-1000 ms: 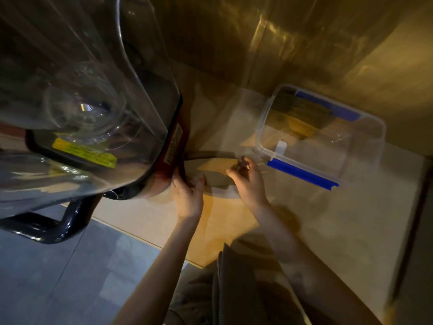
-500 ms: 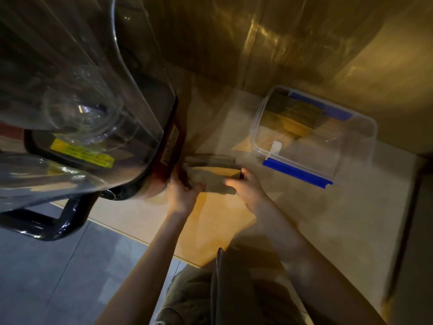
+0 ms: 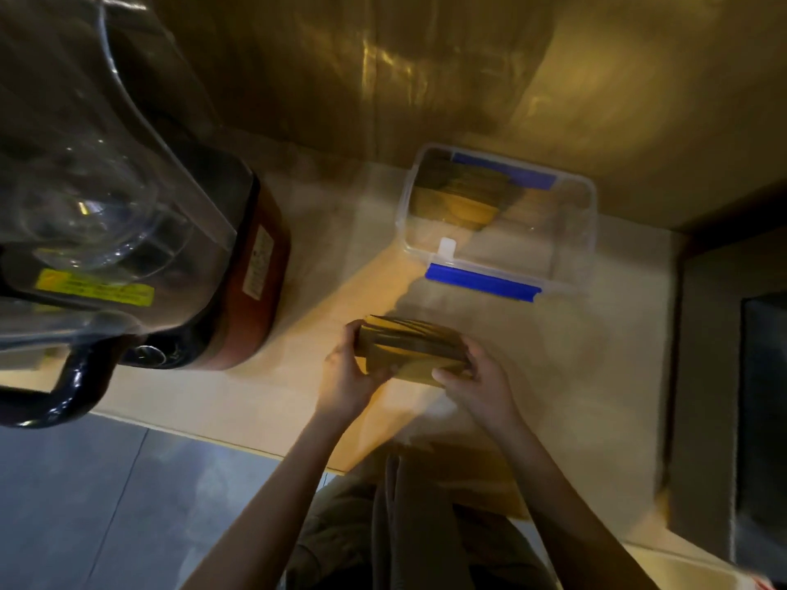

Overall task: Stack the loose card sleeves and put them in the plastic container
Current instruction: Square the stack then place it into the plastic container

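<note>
A fanned stack of card sleeves (image 3: 411, 344) is held just above the wooden table, its edges uneven. My left hand (image 3: 347, 376) grips the stack's left end. My right hand (image 3: 477, 383) grips its right end and near edge. Behind them stands an open clear plastic container (image 3: 587, 232) with blue clips; more card sleeves (image 3: 462, 193) lie in its far left part. The picture is dim and blurred.
A big blender (image 3: 127, 206) with a clear jug, red base and black handle fills the left of the table (image 3: 238, 398). A brown wall rises behind. A dark box edge (image 3: 762, 419) stands at the right. Grey floor lies below left.
Both hands lifted the sleeves away from beside the blender base and gathered them into one stack held between them, nearer to me and to the right.
</note>
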A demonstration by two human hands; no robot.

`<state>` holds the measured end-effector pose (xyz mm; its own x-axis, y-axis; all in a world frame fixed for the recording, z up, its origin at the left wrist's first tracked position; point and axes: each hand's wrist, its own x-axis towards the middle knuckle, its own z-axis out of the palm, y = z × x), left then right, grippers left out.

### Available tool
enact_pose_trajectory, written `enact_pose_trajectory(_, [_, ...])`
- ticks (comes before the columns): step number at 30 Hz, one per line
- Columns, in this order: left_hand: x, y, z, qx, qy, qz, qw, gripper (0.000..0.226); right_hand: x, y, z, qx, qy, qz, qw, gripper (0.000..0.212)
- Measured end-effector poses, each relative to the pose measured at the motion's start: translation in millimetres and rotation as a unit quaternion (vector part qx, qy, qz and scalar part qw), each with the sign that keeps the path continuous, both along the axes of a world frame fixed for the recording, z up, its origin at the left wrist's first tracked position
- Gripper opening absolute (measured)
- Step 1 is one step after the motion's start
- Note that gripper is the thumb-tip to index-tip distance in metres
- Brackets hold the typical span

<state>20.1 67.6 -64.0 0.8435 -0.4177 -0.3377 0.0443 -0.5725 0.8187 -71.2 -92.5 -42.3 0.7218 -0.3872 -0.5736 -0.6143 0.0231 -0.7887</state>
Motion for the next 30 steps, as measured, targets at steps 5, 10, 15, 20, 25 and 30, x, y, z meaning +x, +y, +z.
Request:
enact_pose_trajectory(5, [-27, -11, 3, -0.025, -0.024, -0.057, 0.998, 0.071, -43, -1, 7, -0.060, -0.026, -0.056, 0.996, 0.050])
enact_pose_trajectory(10, [-38, -16, -2, -0.013, 0.014, -0.082, 0.996, 0.088, -67, 5, -5, -0.060, -0.039, -0.063, 0.995, 0.069])
enact_pose_trajectory(15, [-46, -19, -9, -0.045, 0.050, -0.043, 0.997, 0.083, -63, 14, -16, -0.052, -0.035, -0.099, 0.993, 0.057])
enact_pose_trajectory(20, [-46, -17, -6, -0.060, 0.042, -0.011, 0.997, 0.081, -65, 16, -13, -0.033, -0.056, -0.108, 0.992, 0.053])
enact_pose_trajectory(25, [-53, -12, -13, -0.024, 0.036, -0.039, 0.998, 0.080, -64, 21, -18, -0.035, -0.032, -0.093, 0.995, 0.067])
enact_pose_trajectory(30, [-59, -15, -11, -0.022, 0.021, -0.020, 0.999, 0.071, -62, 23, -16, -0.035, -0.049, -0.103, 0.993, 0.073])
